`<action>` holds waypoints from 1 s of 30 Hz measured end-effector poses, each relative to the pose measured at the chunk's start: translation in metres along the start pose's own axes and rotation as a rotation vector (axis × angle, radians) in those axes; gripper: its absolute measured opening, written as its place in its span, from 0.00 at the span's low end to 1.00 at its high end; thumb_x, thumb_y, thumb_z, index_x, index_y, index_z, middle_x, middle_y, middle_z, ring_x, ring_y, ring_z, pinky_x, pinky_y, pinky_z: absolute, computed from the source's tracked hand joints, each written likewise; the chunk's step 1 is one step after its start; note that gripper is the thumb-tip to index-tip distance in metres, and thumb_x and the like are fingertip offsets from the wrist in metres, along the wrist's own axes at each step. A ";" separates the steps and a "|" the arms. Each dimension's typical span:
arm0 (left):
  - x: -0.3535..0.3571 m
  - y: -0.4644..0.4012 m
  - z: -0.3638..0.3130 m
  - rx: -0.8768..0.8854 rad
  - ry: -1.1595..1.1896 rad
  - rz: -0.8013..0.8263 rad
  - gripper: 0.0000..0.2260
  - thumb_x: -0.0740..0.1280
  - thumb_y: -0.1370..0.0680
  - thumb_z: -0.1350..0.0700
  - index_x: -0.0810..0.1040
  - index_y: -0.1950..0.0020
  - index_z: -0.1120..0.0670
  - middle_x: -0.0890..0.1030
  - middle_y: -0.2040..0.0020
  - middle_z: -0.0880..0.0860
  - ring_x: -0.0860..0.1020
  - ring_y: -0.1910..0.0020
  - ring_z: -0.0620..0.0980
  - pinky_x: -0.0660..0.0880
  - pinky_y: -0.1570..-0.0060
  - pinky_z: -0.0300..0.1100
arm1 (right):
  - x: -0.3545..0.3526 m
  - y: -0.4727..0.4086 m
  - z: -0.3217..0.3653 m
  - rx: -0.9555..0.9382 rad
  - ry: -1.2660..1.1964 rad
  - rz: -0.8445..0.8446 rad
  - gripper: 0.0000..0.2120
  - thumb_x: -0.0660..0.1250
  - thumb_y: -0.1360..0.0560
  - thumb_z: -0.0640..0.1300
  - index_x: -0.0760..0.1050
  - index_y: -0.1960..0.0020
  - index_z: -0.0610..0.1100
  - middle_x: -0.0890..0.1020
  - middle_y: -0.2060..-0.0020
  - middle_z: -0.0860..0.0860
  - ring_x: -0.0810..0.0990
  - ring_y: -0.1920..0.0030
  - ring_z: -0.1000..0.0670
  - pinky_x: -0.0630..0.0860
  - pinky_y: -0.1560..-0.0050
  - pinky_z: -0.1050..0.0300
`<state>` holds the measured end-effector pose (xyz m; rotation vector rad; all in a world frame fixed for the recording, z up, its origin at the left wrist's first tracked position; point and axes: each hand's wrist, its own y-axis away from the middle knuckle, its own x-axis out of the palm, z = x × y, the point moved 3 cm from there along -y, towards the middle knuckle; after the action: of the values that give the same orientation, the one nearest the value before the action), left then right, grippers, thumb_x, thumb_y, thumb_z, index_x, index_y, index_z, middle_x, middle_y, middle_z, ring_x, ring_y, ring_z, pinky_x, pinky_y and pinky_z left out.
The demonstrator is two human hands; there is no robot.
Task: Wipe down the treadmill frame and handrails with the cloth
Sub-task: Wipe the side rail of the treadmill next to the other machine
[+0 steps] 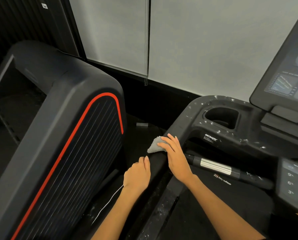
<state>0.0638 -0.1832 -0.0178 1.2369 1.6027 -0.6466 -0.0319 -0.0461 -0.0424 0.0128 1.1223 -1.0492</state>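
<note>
Cloth [155, 146], grey, pressed on the black handrail [157, 161] under the flat-fingered right grip [175, 155]; just below it, left grip [137, 175] curls around the rail.

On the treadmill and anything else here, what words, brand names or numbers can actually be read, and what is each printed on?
"BIGWAY": white lettering on the treadmill frame below the cup holder; the smaller lines beneath it are too small to read.
"impulse": logo with a red mark on the black panel below the silver-banded handlebar.
"9", "6", "3": keys on the keypad at the right edge.
Console screen: graphics blurred, unreadable.
White sticker on the dark wall panel at top left: unreadable.
</note>
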 end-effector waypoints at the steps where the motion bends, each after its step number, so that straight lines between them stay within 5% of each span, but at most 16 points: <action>1: 0.000 -0.001 0.000 -0.013 0.014 -0.003 0.17 0.46 0.16 0.50 0.67 0.35 0.54 0.80 0.50 0.53 0.80 0.55 0.53 0.72 0.61 0.43 | 0.000 -0.002 -0.002 0.036 -0.015 -0.008 0.18 0.53 0.20 0.38 0.70 0.32 0.46 0.70 0.30 0.47 0.59 0.24 0.45 0.53 0.24 0.40; 8: 0.004 -0.008 -0.001 0.023 0.015 0.019 0.17 0.46 0.16 0.52 0.64 0.30 0.53 0.78 0.47 0.51 0.79 0.55 0.52 0.68 0.61 0.43 | 0.004 -0.012 -0.001 0.298 -0.286 -0.171 0.21 0.53 0.18 0.36 0.65 0.29 0.51 0.66 0.31 0.57 0.59 0.24 0.47 0.61 0.26 0.39; 11: -0.001 -0.006 -0.004 -0.023 0.195 0.007 0.19 0.45 0.16 0.48 0.65 0.30 0.50 0.80 0.50 0.52 0.79 0.54 0.52 0.72 0.54 0.46 | 0.007 -0.014 0.012 0.491 -0.314 -0.171 0.18 0.53 0.16 0.43 0.65 0.27 0.49 0.67 0.28 0.51 0.56 0.23 0.47 0.60 0.25 0.45; 14: -0.006 -0.005 -0.003 -0.091 0.338 -0.009 0.18 0.46 0.17 0.47 0.64 0.30 0.48 0.79 0.45 0.56 0.78 0.47 0.56 0.71 0.48 0.49 | 0.012 -0.009 0.037 0.228 -0.174 -0.132 0.16 0.53 0.17 0.42 0.73 0.32 0.44 0.76 0.34 0.50 0.65 0.27 0.55 0.55 0.24 0.50; 17: -0.005 -0.005 0.004 -0.169 0.505 -0.026 0.16 0.49 0.17 0.48 0.64 0.30 0.48 0.78 0.51 0.51 0.78 0.53 0.50 0.73 0.52 0.48 | 0.016 0.006 0.054 0.144 -0.223 -0.092 0.16 0.55 0.18 0.41 0.76 0.36 0.44 0.79 0.38 0.53 0.67 0.29 0.59 0.59 0.25 0.53; 20: -0.002 -0.005 0.009 -0.150 0.602 -0.035 0.22 0.54 0.17 0.53 0.56 0.23 0.50 0.79 0.56 0.48 0.78 0.59 0.44 0.72 0.61 0.39 | 0.013 0.025 0.058 0.013 -0.237 -0.030 0.16 0.59 0.19 0.35 0.75 0.33 0.43 0.76 0.34 0.53 0.66 0.27 0.56 0.58 0.25 0.52; 24: 0.003 -0.007 0.014 -0.136 0.582 -0.037 0.22 0.55 0.18 0.58 0.59 0.24 0.51 0.80 0.56 0.51 0.79 0.60 0.48 0.75 0.60 0.43 | -0.008 0.022 0.035 -0.156 -0.168 0.179 0.20 0.58 0.20 0.33 0.71 0.30 0.44 0.70 0.28 0.53 0.60 0.24 0.54 0.51 0.23 0.53; 30: 0.004 -0.012 0.016 -0.089 0.547 -0.095 0.20 0.53 0.17 0.59 0.61 0.25 0.51 0.78 0.42 0.53 0.77 0.51 0.48 0.75 0.47 0.46 | -0.016 -0.006 0.003 -0.107 -0.056 0.144 0.22 0.52 0.21 0.36 0.72 0.31 0.44 0.70 0.29 0.50 0.59 0.24 0.50 0.50 0.22 0.51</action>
<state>0.0579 -0.1989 -0.0297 1.3483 2.1236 -0.2972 -0.0341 -0.0401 -0.0263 -0.0203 1.1090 -0.8556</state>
